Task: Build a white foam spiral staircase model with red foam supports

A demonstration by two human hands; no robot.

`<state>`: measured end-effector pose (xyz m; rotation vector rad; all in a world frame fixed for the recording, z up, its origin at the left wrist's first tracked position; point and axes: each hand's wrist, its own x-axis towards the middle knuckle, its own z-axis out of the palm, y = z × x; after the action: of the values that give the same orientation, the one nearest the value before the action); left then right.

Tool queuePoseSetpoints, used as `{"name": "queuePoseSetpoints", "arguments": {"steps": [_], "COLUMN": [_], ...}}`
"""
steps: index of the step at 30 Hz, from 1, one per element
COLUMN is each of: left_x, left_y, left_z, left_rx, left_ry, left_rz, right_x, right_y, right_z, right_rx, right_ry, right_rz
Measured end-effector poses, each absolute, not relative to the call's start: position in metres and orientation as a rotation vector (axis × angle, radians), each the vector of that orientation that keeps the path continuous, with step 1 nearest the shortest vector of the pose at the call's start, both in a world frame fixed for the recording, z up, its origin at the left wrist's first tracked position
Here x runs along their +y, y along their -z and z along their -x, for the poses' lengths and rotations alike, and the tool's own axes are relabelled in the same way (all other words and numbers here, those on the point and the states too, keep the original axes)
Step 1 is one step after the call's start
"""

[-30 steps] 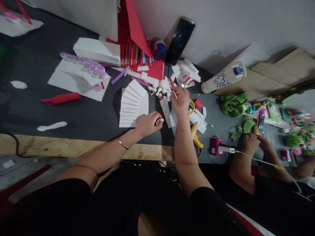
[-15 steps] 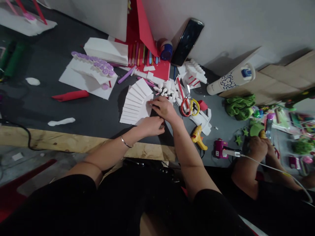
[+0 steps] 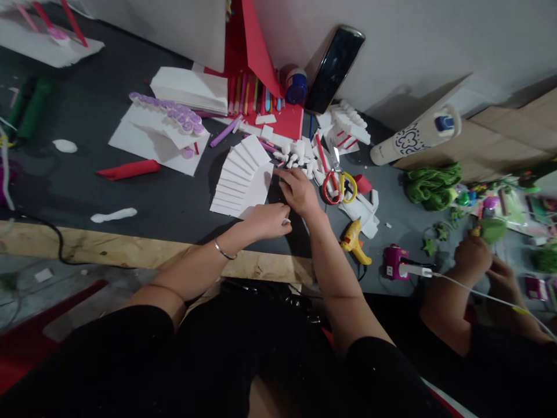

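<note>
A white fan-shaped paper piece point(image 3: 256, 188), with several thin white strips ranged along its left side, lies on the dark table in front of me. My left hand point(image 3: 270, 222) is curled closed at its lower right corner. A tiny white bit shows at those fingers, too small to name. Just beyond the piece's right edge is my right hand point(image 3: 299, 190), its index finger stretched toward that edge and nothing visible in it. White clay-like lumps point(image 3: 300, 154) lie right behind this hand. Scissors with red and yellow handles point(image 3: 336, 183) rest to its right.
A yellow glue gun point(image 3: 355, 241) lies right of my right forearm, near a purple power adapter point(image 3: 395, 262). Behind stand a phone point(image 3: 335, 68) and a white tumbler point(image 3: 415, 139). Left are a purple-trimmed paper model point(image 3: 169, 125) and a red roll point(image 3: 130, 169). A co-worker's hands point(image 3: 474, 255) are far right.
My right hand has drawn back slightly to the right, off the fan-shaped piece's edge. A white bit now shows at my left fingers. The co-worker's hands have shifted right.
</note>
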<state>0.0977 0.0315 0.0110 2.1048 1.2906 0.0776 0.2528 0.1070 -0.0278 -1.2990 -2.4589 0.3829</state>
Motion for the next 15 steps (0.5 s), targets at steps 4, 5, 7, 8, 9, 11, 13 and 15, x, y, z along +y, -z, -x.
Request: {"name": "queuePoseSetpoints", "arguments": {"steps": [4, 5, 7, 8, 9, 11, 13, 15], "left_x": [0.031, 0.031, 0.032, 0.032, 0.032, 0.033, 0.034, 0.034], "left_y": [-0.012, -0.012, -0.012, -0.012, -0.011, -0.011, -0.011, -0.011], "left_z": [-0.097, -0.097, -0.097, -0.097, -0.097, -0.096, -0.096, -0.096], "left_rx": [1.294, 1.29, 1.276, 1.271, 1.27, 1.274, 1.282, 1.292], "left_ry": [-0.063, -0.064, -0.07, -0.071, -0.07, -0.07, -0.067, -0.061], "left_rz": [-2.107, -2.111, -2.114, -2.112, -2.109, -2.103, -2.099, -2.094], "right_x": [0.108, 0.11, 0.112, 0.113, 0.113, 0.11, 0.104, 0.096], "right_y": [0.022, 0.021, 0.017, 0.015, 0.013, 0.01, 0.008, 0.007], "right_z": [-0.245, -0.243, -0.242, -0.243, -0.245, -0.251, -0.261, -0.275], "right_rx": [-2.597, -2.612, -2.586, -2.56, -2.531, -2.478, -2.443, -2.426], "right_ry": [-0.346, -0.315, -0.248, -0.224, -0.213, -0.215, -0.223, -0.211], "right_rz": [1.274, 1.295, 1.362, 1.397, 1.434, 1.508, 1.574, 1.646]}}
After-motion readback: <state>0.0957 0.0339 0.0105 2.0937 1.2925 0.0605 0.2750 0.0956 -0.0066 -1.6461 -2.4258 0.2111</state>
